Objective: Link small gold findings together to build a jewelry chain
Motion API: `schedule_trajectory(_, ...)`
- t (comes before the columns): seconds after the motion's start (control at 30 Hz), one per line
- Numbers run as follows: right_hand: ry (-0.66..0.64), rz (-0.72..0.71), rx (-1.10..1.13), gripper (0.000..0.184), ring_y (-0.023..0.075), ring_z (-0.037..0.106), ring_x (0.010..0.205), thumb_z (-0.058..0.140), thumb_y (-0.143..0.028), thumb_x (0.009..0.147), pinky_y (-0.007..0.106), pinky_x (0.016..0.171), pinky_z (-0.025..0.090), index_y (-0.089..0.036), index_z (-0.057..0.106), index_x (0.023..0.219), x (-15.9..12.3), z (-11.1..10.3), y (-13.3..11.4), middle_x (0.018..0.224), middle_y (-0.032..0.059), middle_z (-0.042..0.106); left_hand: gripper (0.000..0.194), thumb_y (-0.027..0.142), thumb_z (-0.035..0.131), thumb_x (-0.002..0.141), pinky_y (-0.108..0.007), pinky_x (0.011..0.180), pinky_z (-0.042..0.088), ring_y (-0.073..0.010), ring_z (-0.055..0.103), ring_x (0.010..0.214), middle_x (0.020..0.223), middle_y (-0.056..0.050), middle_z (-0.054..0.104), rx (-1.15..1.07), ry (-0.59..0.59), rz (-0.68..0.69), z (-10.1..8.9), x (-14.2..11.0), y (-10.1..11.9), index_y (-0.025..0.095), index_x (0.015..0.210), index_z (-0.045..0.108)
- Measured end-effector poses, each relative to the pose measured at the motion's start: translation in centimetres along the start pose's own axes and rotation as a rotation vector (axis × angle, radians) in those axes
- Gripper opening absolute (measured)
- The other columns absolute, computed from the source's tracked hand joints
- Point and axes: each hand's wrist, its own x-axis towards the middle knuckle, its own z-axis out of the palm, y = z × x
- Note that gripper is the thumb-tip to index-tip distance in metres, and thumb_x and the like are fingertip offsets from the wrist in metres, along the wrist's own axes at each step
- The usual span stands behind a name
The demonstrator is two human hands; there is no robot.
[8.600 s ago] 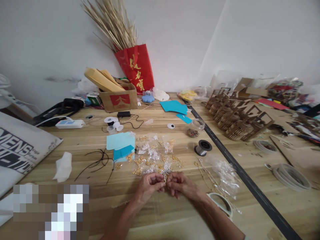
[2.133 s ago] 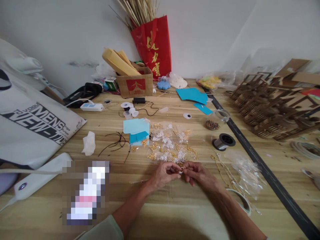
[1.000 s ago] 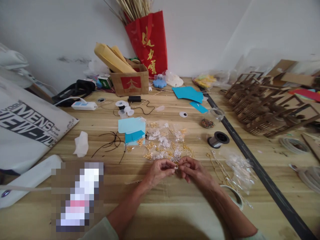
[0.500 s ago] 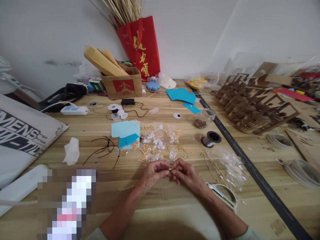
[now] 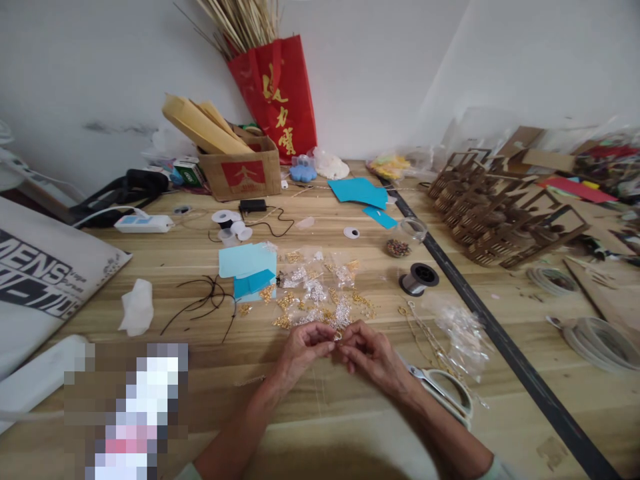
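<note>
Left hand [image 5: 303,349] and right hand [image 5: 371,353] pinch a small loop [image 5: 339,336] toward the surface's [image 5: 370,430] front edge. Along the back edge, a box [image 5: 211,179] holds envelopes [image 5: 195,127], a bag [image 5: 296,83] stalks [image 5: 245,25]; a jar [image 5: 423,235] holds beads [image 5: 398,249].

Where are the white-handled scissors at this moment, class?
In the head view, the scissors lie at lower right, partly hidden behind the right forearm and just below the crumpled clear plastic.

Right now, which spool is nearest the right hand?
The dark-flanged spool of grey wire; the white spools sit farther back, on the left.
</note>
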Motion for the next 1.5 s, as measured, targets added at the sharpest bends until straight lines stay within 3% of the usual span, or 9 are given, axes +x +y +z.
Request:
schedule_trajectory(0.8, 0.055, -0.057, -0.375, 0.019, 0.0121, 0.054, 0.054, 0.051, -0.034, 0.092, 0.022, 0.054, 0.040, -0.019, 0.061, 0.086, 0.1, -0.5, 0.0, 0.062, -0.0005, 0.061, 0.024, 0.024, 0.080, 0.058, -0.026, 0.069, 0.049, -0.0155, 0.064, 0.071, 0.075, -0.002, 0.071, 0.010, 0.048, 0.009, 0.0, -0.1, 0.1, 0.015, 0.079, 0.070)
schedule_trajectory(1.23, 0.143, 0.018, -0.268, 0.022, 0.0098, 0.047, 0.050, 0.051, -0.035, 0.091, 0.020, 0.049, 0.036, -0.017, 0.057, 0.080, 0.1, -1.0, 0.5, 0.055, -0.0027, 0.055, 0.025, 0.024, 0.079, 0.059, -0.026, 0.069, 0.050, -0.0166, 0.068, 0.072, 0.075, -0.002, 0.071, 0.006, 0.048, -0.002, 0.1, -0.2, 0.2, 0.015, 0.079, 0.069)
schedule_trajectory(1.5, 0.143, 0.104, 0.053, 0.029, 0.0070, 0.045, 0.043, 0.057, -0.045, 0.086, 0.018, 0.042, 0.034, -0.016, 0.054, 0.081, 0.3, -1.1, 0.6, 0.058, -0.0027, 0.056, 0.024, 0.024, 0.079, 0.060, -0.028, 0.071, 0.051, -0.0179, 0.068, 0.074, 0.076, -0.003, 0.071, 0.021, 0.040, 0.009, 0.1, -0.1, 0.3, 0.014, 0.079, 0.069)
